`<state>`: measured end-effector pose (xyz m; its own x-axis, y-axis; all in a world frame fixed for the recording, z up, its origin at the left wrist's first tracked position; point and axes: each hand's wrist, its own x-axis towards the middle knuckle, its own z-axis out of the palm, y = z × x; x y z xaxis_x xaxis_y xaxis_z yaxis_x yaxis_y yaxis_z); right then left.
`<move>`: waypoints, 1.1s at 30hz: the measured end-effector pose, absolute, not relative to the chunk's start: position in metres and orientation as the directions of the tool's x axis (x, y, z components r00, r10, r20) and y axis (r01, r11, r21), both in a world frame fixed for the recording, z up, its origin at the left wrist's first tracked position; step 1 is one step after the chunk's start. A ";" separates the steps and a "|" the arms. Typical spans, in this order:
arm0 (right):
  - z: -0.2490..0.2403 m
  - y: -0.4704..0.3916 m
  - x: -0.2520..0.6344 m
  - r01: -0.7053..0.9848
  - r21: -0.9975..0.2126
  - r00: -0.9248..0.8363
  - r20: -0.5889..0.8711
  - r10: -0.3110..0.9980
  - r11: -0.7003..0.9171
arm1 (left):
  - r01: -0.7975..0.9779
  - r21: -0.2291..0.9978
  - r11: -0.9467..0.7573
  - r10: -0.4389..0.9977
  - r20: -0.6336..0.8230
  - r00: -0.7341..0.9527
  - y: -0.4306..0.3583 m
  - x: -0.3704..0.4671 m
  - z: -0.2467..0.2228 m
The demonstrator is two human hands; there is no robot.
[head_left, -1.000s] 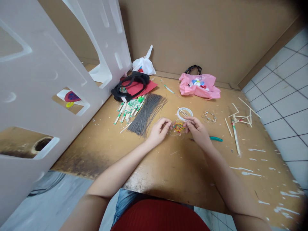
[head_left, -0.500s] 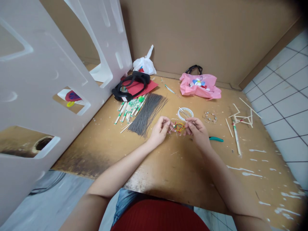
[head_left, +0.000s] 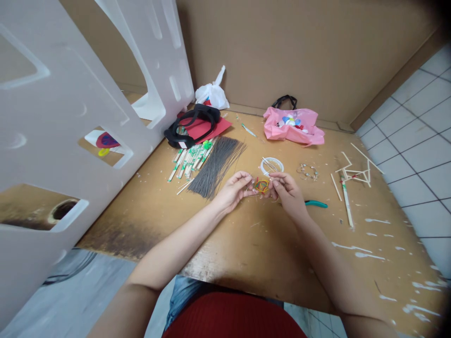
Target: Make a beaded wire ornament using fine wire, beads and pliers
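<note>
My left hand [head_left: 237, 190] is closed in a pinch on a thin beaded wire [head_left: 248, 190], of which only short stretches show at the fingertips. Opposite it, my right hand [head_left: 286, 190] also pinches the wire, with a loose end curving below its fingers. Between and beneath both hands lies a small heap of yellow, red and green rubber bands [head_left: 261, 187]. Just beyond the fingers is a white ring-shaped spool [head_left: 280, 165] with metal rods lying across it. A teal tool handle [head_left: 317, 203] sticks out from under my right hand.
A bundle of dark wires [head_left: 216, 166] and paper-wrapped chopsticks [head_left: 190, 162] lie left, by a black headset strap [head_left: 192, 126]. A pink bag [head_left: 294, 134] sits at the back. Rightward are a beaded loop [head_left: 307, 172] and a stick frame [head_left: 355, 176]. A white plastic panel [head_left: 116, 117] borders the left.
My left hand has turned slightly and its fingers have opened out a little around the pinch. The bead and wire arc at its fingertips have shifted. My right hand has barely moved.
</note>
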<state>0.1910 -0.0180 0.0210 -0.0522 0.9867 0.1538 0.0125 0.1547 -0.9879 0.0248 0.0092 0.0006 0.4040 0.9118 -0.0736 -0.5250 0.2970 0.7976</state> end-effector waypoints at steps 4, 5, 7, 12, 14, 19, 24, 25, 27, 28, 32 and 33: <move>0.024 -0.017 0.193 0.028 -0.992 -0.050 0.118 0.992 0.119 | -0.437 0.897 0.070 0.961 0.057 0.271 0.007 0.026 0.000; 0.024 -0.017 0.193 0.027 -0.994 -0.042 0.108 0.993 0.109 | -0.384 0.923 -0.011 0.963 0.113 0.244 0.006 0.026 0.000; 0.025 -0.017 0.193 0.025 -0.995 -0.023 0.092 0.995 0.093 | -0.259 0.955 -0.143 0.957 0.200 0.209 0.004 0.025 0.001; 0.025 -0.018 0.191 0.048 -0.996 0.041 0.083 0.996 0.081 | -0.020 0.964 -0.265 0.948 0.265 0.174 0.001 0.022 0.002; 0.024 -0.019 0.191 0.073 -0.994 0.072 0.082 0.994 0.077 | 0.018 0.956 -0.292 0.942 0.284 0.181 0.000 0.021 0.003; 0.026 -0.017 0.192 0.167 -0.981 0.093 0.112 0.989 0.095 | 0.017 0.959 -0.282 0.941 0.273 0.203 0.001 0.020 0.005; 0.030 -0.019 0.194 0.176 -0.975 0.126 0.160 0.979 0.137 | -0.189 0.974 -0.122 0.948 0.171 0.268 0.005 0.021 0.005; 0.030 -0.020 0.194 0.174 -0.973 0.144 0.176 0.974 0.150 | -0.209 0.972 -0.112 0.947 0.168 0.274 0.006 0.021 0.006; 0.030 -0.022 0.194 0.185 -0.969 0.170 0.198 0.965 0.165 | -0.214 0.968 -0.132 0.944 0.189 0.271 0.005 0.020 0.007; 0.030 -0.022 0.195 0.200 -0.965 0.174 0.204 0.963 0.168 | -0.208 0.966 -0.156 0.940 0.210 0.270 0.003 0.020 0.008; 0.030 -0.024 0.198 0.301 -0.935 0.124 0.235 0.964 0.190 | -0.090 0.951 -0.294 0.899 0.308 0.312 -0.004 0.017 0.009; 0.030 -0.024 0.198 0.331 -0.922 0.100 0.245 0.964 0.200 | -0.030 0.939 -0.342 0.883 0.332 0.330 -0.006 0.017 0.009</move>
<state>0.1980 -0.0239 0.0302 0.0997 0.9645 0.2447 0.3305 0.1998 -0.9224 0.0167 -0.0059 0.0094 0.3300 0.8835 0.3325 -0.0301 -0.3422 0.9392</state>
